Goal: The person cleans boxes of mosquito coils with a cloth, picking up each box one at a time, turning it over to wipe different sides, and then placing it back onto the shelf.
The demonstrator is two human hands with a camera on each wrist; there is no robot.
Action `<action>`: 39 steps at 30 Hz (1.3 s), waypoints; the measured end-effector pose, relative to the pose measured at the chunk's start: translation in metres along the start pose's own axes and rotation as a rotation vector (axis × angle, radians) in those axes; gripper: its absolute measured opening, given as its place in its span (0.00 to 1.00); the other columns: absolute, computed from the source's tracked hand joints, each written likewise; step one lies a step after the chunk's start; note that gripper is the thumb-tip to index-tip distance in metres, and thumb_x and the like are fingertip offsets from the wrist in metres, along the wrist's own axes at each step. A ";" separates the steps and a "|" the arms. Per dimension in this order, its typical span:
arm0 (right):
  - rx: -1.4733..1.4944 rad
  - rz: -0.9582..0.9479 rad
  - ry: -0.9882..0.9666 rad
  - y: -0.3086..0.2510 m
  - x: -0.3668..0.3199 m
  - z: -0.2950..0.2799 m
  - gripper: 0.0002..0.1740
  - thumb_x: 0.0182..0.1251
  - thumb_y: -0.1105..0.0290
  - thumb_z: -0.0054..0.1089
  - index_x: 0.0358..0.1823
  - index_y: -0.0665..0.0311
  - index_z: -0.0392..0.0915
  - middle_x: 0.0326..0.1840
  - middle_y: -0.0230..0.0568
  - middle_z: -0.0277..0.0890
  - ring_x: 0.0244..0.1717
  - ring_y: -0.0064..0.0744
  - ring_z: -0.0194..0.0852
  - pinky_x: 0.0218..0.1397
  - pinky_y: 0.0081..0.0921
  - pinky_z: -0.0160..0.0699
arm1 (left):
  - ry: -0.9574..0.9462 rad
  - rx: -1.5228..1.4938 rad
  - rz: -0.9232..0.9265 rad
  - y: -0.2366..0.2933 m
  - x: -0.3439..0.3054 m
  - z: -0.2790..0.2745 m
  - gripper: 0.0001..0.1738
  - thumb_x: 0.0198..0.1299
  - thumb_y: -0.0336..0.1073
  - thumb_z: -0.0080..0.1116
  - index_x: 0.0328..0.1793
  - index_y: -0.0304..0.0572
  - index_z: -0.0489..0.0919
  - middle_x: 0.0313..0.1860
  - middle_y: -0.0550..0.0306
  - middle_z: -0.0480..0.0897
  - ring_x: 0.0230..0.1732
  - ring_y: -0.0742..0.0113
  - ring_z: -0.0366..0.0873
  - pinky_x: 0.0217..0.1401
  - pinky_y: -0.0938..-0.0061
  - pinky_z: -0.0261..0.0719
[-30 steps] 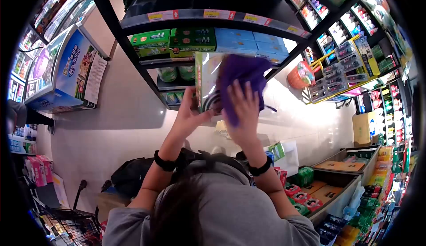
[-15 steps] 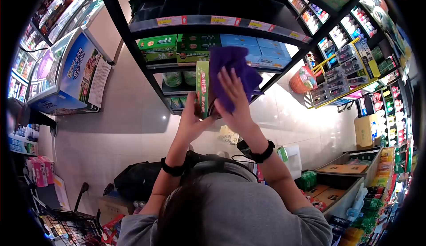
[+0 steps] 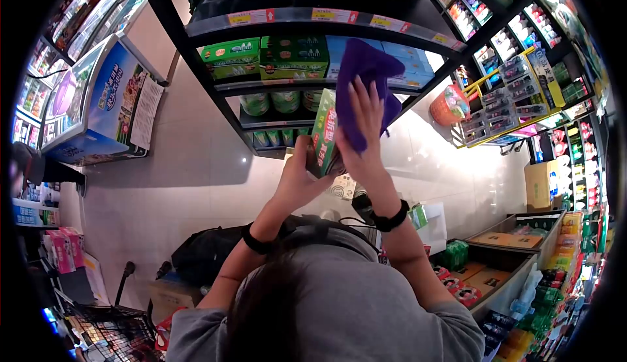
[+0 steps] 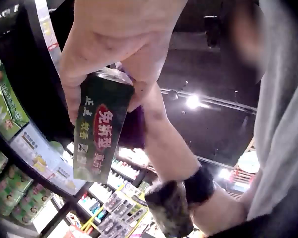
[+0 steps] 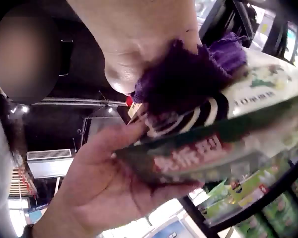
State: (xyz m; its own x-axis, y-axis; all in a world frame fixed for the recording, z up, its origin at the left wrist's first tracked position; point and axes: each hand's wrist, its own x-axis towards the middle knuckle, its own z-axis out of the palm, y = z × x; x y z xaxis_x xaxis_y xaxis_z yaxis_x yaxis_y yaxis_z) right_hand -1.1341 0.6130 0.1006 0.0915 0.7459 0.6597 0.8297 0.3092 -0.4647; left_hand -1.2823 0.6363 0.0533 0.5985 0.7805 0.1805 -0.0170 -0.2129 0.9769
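Note:
My left hand (image 3: 295,182) grips the lower end of a mosquito coil box (image 3: 324,133), thumb on one side and fingers on the other. Red-and-white lettering marks the box's green side, and black spiral coils (image 5: 211,111) are printed on its pale face in the right wrist view. The box is held up in the air, tilted, in front of the shelf. A purple cloth (image 3: 360,62) lies against the box's face. On it my right hand (image 3: 366,143) rests with its fingers stretched out. Much of the face is hidden beneath cloth and hand.
A black shelf rack stands ahead, with green boxes (image 3: 294,58), light-blue boxes (image 3: 408,68) and tubs (image 3: 286,101). A blue-sided freezer (image 3: 104,104) is at left, an orange basket (image 3: 449,105) at right. Bins of goods (image 3: 548,244) stand lower right, a wire cart (image 3: 114,336) lower left.
The box has shifted to the right and its lettered side now tilts over. My right hand and the purple cloth have slid over the face, lately upward. My left hand keeps its grip.

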 end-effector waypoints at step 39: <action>1.197 0.804 0.402 0.033 -0.049 -0.020 0.24 0.67 0.57 0.48 0.57 0.66 0.65 0.51 0.38 0.71 0.50 0.29 0.69 0.53 0.26 0.67 | -0.072 -0.363 0.051 -0.002 -0.017 -0.034 0.36 0.44 0.18 0.60 0.59 0.38 0.57 0.49 0.53 0.70 0.54 0.67 0.68 0.56 0.73 0.66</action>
State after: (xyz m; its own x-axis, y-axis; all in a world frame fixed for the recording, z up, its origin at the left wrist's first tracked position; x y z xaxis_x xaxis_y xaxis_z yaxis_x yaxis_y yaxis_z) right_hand -1.1005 0.5752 0.0645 0.5989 0.8006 0.0215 -0.4264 0.3415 -0.8376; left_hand -1.3196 0.6429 0.0523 0.6442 0.7281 0.2344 -0.3233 -0.0186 0.9461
